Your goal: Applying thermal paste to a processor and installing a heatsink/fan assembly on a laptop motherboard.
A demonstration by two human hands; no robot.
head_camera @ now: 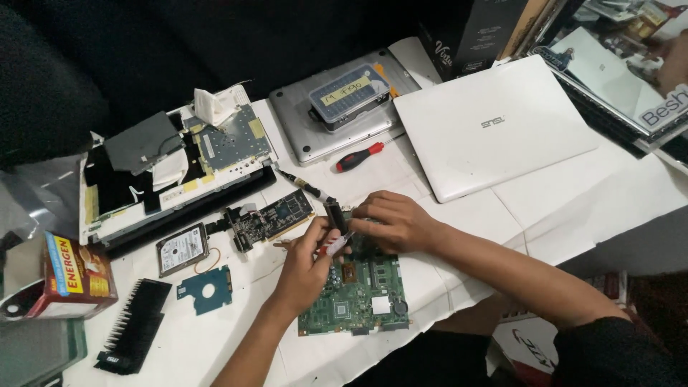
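While dark surrounds it, white table (cluttered) bears green motherboard.

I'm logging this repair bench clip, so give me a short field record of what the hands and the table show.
Left hand: grips a small red and white tool, tip on the board
Right hand: rests on the upper part of the green circuit board
Near board: red-handled screwdriver, expansion card, hard drive
Further back: closed white laptop, opened laptop chassis
Surface: white-covered table
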